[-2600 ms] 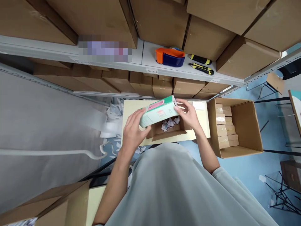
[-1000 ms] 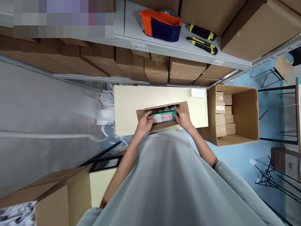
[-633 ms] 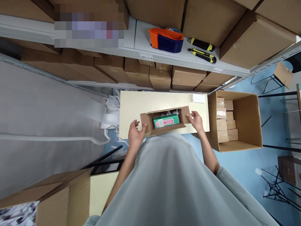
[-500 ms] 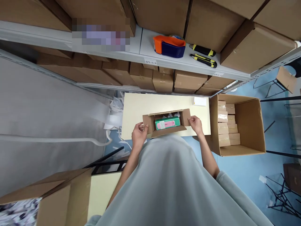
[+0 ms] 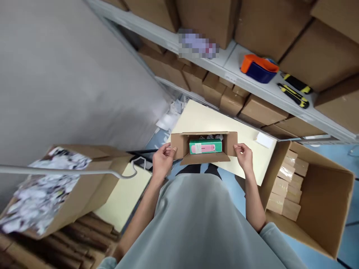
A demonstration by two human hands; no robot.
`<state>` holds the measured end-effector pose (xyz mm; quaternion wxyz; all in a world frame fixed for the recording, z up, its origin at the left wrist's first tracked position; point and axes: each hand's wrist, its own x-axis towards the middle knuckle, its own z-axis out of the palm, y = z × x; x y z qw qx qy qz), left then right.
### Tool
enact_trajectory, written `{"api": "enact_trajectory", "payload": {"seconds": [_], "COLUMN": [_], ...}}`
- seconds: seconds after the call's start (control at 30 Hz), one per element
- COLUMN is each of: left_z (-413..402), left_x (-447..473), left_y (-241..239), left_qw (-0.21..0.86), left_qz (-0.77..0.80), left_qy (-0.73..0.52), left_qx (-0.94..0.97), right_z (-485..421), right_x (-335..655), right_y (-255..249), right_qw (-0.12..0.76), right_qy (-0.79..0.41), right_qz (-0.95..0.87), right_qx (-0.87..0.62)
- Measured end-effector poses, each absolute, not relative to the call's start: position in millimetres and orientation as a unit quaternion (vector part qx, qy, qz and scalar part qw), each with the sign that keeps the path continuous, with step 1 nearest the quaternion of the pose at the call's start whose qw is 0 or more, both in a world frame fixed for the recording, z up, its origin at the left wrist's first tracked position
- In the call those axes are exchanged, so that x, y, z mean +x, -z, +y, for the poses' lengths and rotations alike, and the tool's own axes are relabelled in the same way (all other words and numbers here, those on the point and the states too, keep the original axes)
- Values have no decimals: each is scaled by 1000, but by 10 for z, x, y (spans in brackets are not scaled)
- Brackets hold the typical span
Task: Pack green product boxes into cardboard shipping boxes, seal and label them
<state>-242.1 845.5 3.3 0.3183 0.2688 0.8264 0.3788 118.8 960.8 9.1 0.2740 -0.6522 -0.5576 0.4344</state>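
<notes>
An open cardboard box (image 5: pixel 204 160) is held up between my two hands, its flaps spread apart. My left hand (image 5: pixel 163 160) pinches the left end flap. On the other side, my right hand (image 5: pixel 243 155) pinches the right end flap between thumb and fingers. Inside the box lies a green package (image 5: pixel 218 145) with a pink bottle-like shape and a pale label on its face. Crumpled white paper (image 5: pixel 219 137) shows behind the package.
A cream table (image 5: pixel 202 116) carries a small white box (image 5: pixel 264 140). To the right stands a large carton (image 5: pixel 325 209) with several small boxes. A carton of shredded paper (image 5: pixel 53 183) is at left. Utility knives (image 5: pixel 294 95) and an orange-and-blue tape dispenser (image 5: pixel 259 69) lie on the shelf.
My view has turned left, bringing the shredded-paper carton further into sight. The cardboard box has come away from over the table toward its near edge, still held by both hands.
</notes>
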Motion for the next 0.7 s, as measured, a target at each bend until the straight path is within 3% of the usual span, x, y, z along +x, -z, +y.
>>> {"api": "enact_trajectory", "payload": {"seconds": [0.23, 0.7], "left_z": [7479, 5055], "left_x": [-2816, -3667], "left_y": [-299, 166], "left_qw": [246, 117], "left_qz": [850, 872], "left_qy": [-425, -473], "left_qx": [188, -52], "right_z": [9531, 8352], "right_x": [386, -2128], "right_y": [-279, -295], "right_qw": [245, 82], "right_qy": [-494, -491], "right_qz": [-626, -789], "right_qx": [-551, -360]}}
